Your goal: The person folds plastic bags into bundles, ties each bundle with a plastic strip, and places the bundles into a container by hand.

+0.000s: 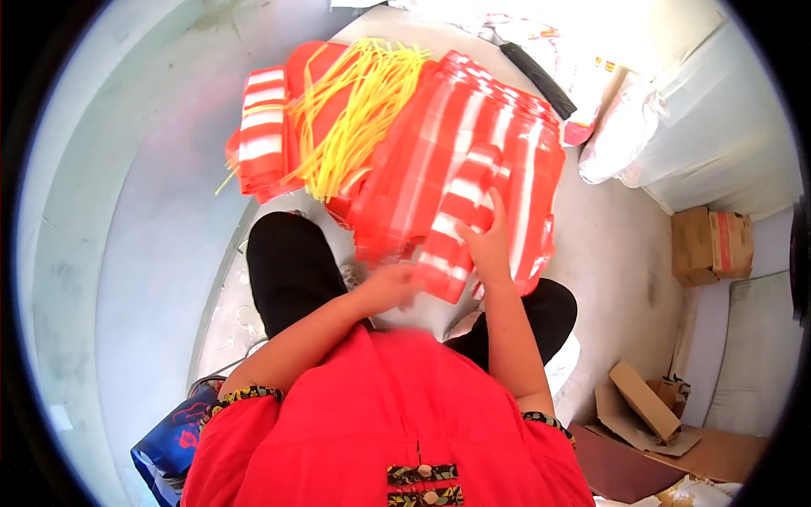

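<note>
A striped bundle is held over the near part of a striped pile.
Its right edge is clasped in the grip of the right hand; the left hand is placed at its near end — blurred, so that grip cannot be told. Yellow strips are spread over a red stack, left of the pile.
</note>
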### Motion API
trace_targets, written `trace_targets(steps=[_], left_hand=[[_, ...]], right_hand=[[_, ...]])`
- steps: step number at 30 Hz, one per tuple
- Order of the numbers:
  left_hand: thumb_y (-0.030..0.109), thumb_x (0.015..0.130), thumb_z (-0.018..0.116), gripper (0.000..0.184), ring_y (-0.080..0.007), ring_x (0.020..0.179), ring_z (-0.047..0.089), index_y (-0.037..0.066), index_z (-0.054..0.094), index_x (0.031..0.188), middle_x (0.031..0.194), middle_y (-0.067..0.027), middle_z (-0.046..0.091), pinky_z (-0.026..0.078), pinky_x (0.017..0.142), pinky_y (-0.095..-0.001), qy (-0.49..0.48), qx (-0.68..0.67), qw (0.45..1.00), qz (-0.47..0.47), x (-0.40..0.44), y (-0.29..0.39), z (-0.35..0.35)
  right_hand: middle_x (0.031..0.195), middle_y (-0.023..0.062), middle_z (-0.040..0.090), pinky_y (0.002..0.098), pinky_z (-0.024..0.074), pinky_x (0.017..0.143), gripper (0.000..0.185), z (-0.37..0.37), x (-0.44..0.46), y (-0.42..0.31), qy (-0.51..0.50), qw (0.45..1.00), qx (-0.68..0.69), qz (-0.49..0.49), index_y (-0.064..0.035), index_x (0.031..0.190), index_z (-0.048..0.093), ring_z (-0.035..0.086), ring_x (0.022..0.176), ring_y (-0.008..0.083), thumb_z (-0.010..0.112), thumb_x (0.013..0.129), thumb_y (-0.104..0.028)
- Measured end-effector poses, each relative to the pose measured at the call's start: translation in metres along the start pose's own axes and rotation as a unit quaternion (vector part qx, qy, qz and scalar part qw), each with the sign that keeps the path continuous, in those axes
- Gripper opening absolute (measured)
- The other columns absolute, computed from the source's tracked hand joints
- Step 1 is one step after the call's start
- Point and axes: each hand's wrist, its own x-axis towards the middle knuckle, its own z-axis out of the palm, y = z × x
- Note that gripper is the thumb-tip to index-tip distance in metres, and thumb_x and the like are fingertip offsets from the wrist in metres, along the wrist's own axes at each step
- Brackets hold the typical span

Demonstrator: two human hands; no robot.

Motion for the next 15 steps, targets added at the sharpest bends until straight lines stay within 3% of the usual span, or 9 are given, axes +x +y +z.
trace_targets(steps=[2, 4, 5, 7, 9, 12, 15], left_hand=[[0.022, 0.098, 0.065, 0.022, -0.0134, 0.071, 0.066, 0.004, 0.068, 0.109, 0.084, -0.0055, 0.07, 0.054, 0.065, -0.0314, 0.1, 0.081, 0.989, 0.071, -0.005, 0.002, -0.012], [0.021, 0.095, 0.067, 0.02, -0.0134, 0.071, 0.066, 0.003, 0.071, 0.104, 0.081, -0.0065, 0.072, 0.054, 0.067, -0.0329, 0.198, 0.165, 0.956, 0.14, -0.012, 0.018, -0.028], [0.02, 0.094, 0.067, 0.019, -0.0153, 0.073, 0.068, 0.002, 0.072, 0.099, 0.081, -0.0086, 0.071, 0.054, 0.069, -0.0327, 0.255, 0.108, 0.95, 0.148, -0.015, 0.028, -0.037], [0.019, 0.095, 0.067, 0.018, -0.0188, 0.076, 0.07, 0.002, 0.072, 0.1, 0.081, -0.0118, 0.071, 0.054, 0.07, -0.0324, 0.408, 0.136, 0.873, 0.231, -0.004, 0.027, -0.069], [0.015, 0.096, 0.067, 0.019, -0.0209, 0.072, 0.066, 0.0, 0.071, 0.107, 0.086, -0.014, 0.07, 0.053, 0.068, -0.034, 0.493, 0.159, 0.824, 0.232, -0.003, 0.033, -0.098], [0.012, 0.095, 0.067, 0.023, -0.0257, 0.076, 0.065, -0.001, 0.07, 0.113, 0.099, -0.0166, 0.068, 0.053, 0.072, -0.0361, 0.53, 0.237, 0.78, 0.232, -0.001, 0.035, -0.132], [0.011, 0.093, 0.066, 0.025, -0.0315, 0.088, 0.068, -0.002, 0.07, 0.114, 0.108, -0.0191, 0.068, 0.054, 0.082, -0.0387, 0.503, 0.278, 0.792, 0.204, 0.001, 0.039, -0.147]], right_hand=[[0.152, 0.0187, 0.045, 0.0364, 0.0494, 0.107, 0.088, -0.001, 0.01, 0.02, -0.017, 0.997, 0.069, 0.032, -0.0055, 0.158, 0.032, 0.053, 0.132, 0.028, 0.076, 0.082, -0.004], [0.149, 0.0186, 0.047, 0.0357, 0.0525, 0.103, 0.087, 0.0, 0.015, 0.026, -0.011, 0.998, 0.051, 0.023, -0.0064, 0.158, 0.032, 0.056, 0.128, 0.0274, 0.075, 0.083, -0.004], [0.149, 0.0185, 0.047, 0.0359, 0.0524, 0.103, 0.087, -0.001, 0.017, 0.028, -0.011, 0.999, 0.027, 0.021, -0.0065, 0.158, 0.032, 0.056, 0.128, 0.0273, 0.075, 0.083, -0.004], [0.149, 0.0182, 0.047, 0.0363, 0.0525, 0.103, 0.086, -0.001, 0.013, 0.022, -0.013, 0.999, 0.025, 0.034, -0.0069, 0.158, 0.032, 0.055, 0.129, 0.0276, 0.075, 0.083, -0.003], [0.15, 0.0183, 0.047, 0.0361, 0.0525, 0.103, 0.086, -0.002, 0.013, 0.026, -0.013, 0.999, 0.025, 0.04, -0.0071, 0.158, 0.032, 0.055, 0.129, 0.0279, 0.075, 0.083, -0.003], [0.15, 0.0184, 0.047, 0.0365, 0.0523, 0.104, 0.087, -0.002, 0.012, 0.025, -0.013, 0.998, 0.03, 0.048, -0.0074, 0.158, 0.033, 0.055, 0.129, 0.0286, 0.075, 0.082, -0.004], [0.15, 0.0186, 0.046, 0.0373, 0.0517, 0.105, 0.087, 0.0, 0.011, 0.02, -0.01, 0.998, 0.037, 0.056, -0.0073, 0.158, 0.033, 0.055, 0.13, 0.0293, 0.076, 0.082, -0.005]])
